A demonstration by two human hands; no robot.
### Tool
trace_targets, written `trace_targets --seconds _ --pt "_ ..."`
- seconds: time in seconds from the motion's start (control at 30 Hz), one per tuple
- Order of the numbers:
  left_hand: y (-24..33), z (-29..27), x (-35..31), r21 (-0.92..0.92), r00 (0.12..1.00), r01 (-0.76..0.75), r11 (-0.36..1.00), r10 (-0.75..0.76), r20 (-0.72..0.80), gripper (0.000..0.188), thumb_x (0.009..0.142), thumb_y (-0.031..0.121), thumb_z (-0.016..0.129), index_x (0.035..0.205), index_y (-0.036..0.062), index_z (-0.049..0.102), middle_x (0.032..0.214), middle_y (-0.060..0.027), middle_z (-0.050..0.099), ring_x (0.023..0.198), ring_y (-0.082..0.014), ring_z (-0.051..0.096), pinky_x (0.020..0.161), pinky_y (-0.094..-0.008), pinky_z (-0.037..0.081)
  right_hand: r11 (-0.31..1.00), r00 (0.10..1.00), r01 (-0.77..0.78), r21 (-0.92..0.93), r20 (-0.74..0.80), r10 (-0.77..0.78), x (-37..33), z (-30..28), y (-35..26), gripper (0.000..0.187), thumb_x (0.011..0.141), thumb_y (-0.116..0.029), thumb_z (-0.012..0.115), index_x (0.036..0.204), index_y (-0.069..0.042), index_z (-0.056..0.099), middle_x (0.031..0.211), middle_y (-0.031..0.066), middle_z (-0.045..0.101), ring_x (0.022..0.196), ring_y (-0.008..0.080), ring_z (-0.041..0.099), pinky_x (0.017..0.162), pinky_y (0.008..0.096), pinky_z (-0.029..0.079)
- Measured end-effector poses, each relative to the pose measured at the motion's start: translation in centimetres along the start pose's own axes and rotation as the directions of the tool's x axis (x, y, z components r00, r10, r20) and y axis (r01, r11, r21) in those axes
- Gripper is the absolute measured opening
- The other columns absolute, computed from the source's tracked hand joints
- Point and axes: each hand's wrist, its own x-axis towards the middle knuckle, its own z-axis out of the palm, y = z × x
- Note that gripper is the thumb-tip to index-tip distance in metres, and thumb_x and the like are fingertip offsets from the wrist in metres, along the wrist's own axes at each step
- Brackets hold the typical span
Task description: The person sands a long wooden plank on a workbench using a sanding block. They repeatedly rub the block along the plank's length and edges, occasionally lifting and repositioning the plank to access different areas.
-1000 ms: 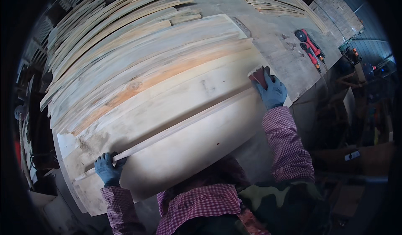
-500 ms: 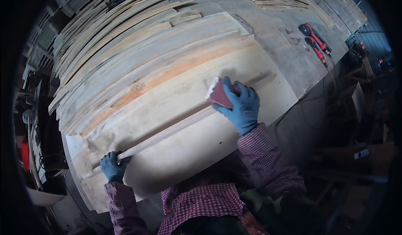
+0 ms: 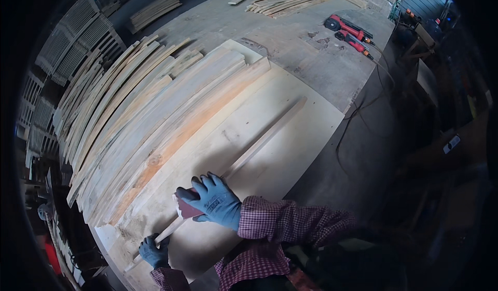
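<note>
A long, narrow wooden strip lies slantwise across a pale plywood sheet. My left hand, in a blue-grey work glove, is closed around the strip close to its near left end. Gloved the same way, my right hand grips a sanding block with dark red abrasive and a whitish end. The block rests on the strip a short way up from my left hand. My fingers cover much of the block, and the strip beneath it is hidden.
Several rough boards lie side by side beyond the strip, with thin slats at their left. Two red power tools with a hose sit at the back right. A small slat pile lies at the far side. Pallets stand at left.
My right hand has slid the sanding block down the strip toward my left hand, which keeps its hold. The whole view has shifted, showing more of the far side.
</note>
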Motion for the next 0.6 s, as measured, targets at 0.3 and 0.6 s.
trace_targets --seconds 0.3,0.6 --pt "-1.1 1.1 -2.1 0.061 0.999 -0.009 0.998 0.011 -0.036 0.037 0.077 0.045 0.074 0.104 0.0215 0.068 0.086 -0.0017 0.063 0.081 -0.0301 0.059 0.073 -0.0457 0.043 0.737 0.765 -0.428 -0.523 0.224 0.604 -1.0 -10.2 27.9 0.078 0.082 -0.075 0.058 0.138 -0.021 0.06 0.111 0.014 0.07 0.104 0.0308 0.065 0.087 0.0447 0.047" --pt "0.1 1.3 -2.8 0.069 1.0 -0.003 0.998 0.005 -0.026 0.047 0.07 0.031 0.072 0.116 0.0193 0.067 0.097 -0.0041 0.066 0.087 -0.0313 0.06 0.077 -0.0451 0.045 0.888 0.612 -0.287 -0.36 0.645 0.459 -0.2 -15.1 30.1 0.085 0.077 -0.084 0.058 0.14 -0.026 0.059 0.125 0.0136 0.068 0.118 0.0357 0.062 0.102 0.0453 0.046"
